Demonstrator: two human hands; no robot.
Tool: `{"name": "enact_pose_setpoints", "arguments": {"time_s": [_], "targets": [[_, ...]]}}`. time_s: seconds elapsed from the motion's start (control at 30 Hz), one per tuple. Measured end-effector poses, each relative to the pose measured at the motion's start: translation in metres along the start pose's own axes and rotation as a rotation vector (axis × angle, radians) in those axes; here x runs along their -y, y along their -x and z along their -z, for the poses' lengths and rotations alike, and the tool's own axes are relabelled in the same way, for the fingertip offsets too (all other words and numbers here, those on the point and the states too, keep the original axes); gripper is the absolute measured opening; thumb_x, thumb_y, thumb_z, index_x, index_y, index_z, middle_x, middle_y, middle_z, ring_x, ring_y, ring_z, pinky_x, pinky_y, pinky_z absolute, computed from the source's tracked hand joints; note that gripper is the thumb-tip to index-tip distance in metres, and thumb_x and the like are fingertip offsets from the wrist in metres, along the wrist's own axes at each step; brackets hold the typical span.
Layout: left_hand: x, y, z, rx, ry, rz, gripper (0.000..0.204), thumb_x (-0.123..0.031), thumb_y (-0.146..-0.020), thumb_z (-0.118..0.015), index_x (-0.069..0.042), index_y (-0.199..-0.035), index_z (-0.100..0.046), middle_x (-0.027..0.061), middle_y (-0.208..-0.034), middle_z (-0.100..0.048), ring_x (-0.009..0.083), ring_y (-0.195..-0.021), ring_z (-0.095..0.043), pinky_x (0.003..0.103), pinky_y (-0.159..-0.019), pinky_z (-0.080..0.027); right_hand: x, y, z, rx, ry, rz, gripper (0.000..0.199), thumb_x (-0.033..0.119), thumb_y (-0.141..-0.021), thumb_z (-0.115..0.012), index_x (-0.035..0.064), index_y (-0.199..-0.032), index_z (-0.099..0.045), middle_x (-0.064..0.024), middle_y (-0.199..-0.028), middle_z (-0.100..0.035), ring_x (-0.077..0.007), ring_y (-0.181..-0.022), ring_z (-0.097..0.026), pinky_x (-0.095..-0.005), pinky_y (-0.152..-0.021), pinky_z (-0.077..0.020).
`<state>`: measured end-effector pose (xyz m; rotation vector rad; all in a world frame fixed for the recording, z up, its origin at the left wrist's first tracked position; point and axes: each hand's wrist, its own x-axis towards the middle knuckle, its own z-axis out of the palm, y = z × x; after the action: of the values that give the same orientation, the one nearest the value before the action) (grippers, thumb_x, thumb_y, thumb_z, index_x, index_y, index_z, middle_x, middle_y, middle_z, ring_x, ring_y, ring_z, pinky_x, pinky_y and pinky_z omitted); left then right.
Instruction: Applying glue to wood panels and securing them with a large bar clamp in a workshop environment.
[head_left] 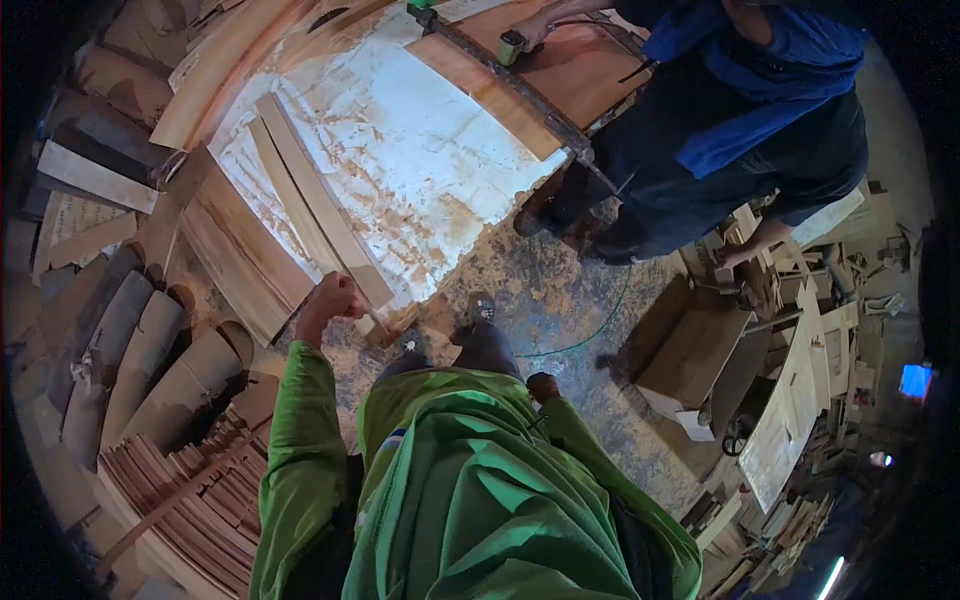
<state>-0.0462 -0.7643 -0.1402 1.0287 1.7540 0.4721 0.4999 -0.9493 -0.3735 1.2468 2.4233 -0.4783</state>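
Observation:
My left hand (328, 299), in a green sleeve, has its fingers curled over the near end of a narrow pale wooden strip (290, 190). A wider wooden board (325, 205) lies right alongside that strip. Both rest on a worktable (400, 160) whose white top is smeared and strewn with shavings. Close to my waist on the right, my right hand (543, 387) is closed and touches nothing on the table. Whether anything is inside its fingers cannot be made out.
At the far right a person in dark clothes (690, 160) leans over brown panels (570, 70) under a long metal clamp (500, 75). Rolled sheets (145, 350) and stacked wooden strips (190, 500) lie left. A wooden box (690, 360) and scrap wood stand right. A green hose (580, 343) crosses the floor.

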Motion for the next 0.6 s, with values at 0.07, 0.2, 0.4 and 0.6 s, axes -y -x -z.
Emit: {"name": "enact_pose_setpoints", "arguments": {"time_s": [0.07,0.2,0.4,0.6], "targets": [[-0.003,-0.004,0.011,0.036,-0.050,0.002,0.022,-0.019,-0.087,-0.055,0.002,-0.090,-0.056,0.0139,-0.070,-0.063,0.0204,-0.058,-0.065,0.034,-0.050,-0.052,0.027,0.010,0.007,0.010,0.022,-0.044,0.010,0.020,-0.072,-0.063,0.0117,-0.069,-0.069,-0.0080,-0.071,-0.068,-0.0267,-0.066,-0.068,-0.0404,-0.053,-0.0529],[-0.046,0.000,0.021,-0.013,-0.275,-0.057,0.028,-0.021,-0.086,-0.054,0.005,-0.097,-0.055,0.0201,-0.076,-0.066,0.0308,-0.070,-0.068,0.039,-0.061,-0.053,0.059,0.026,0.015,0.186,-0.072,-0.162,0.016,0.024,-0.076,-0.065,0.0097,-0.072,-0.066,-0.0083,-0.068,-0.063,-0.0257,-0.064,-0.064,-0.0386,-0.052,-0.0496],[-0.031,-0.036,0.025,0.043,-0.579,-0.097,0.039,-0.024,-0.080,-0.057,0.009,-0.102,-0.055,0.0295,-0.097,-0.064,0.0421,-0.095,-0.063,0.044,-0.081,-0.051,0.070,0.054,-0.067,-0.018,-1.647,-0.709,0.015,0.023,-0.078,-0.066,0.0088,-0.074,-0.067,-0.0046,-0.069,-0.066,-0.0237,-0.063,-0.067,-0.0400,-0.052,-0.0518],[-0.009,-0.052,0.026,0.030,-0.543,-0.155,0.043,-0.025,-0.077,-0.061,0.007,-0.104,-0.055,0.0281,-0.099,-0.064,0.0416,-0.098,-0.062,0.044,-0.085,-0.050,0.092,0.051,-0.073,-0.134,-2.136,-0.815,0.011,0.014,-0.081,-0.060,0.0051,-0.079,-0.065,-0.0076,-0.076,-0.066,-0.0213,-0.062,-0.065,-0.0368,-0.051,-0.0507]]}}
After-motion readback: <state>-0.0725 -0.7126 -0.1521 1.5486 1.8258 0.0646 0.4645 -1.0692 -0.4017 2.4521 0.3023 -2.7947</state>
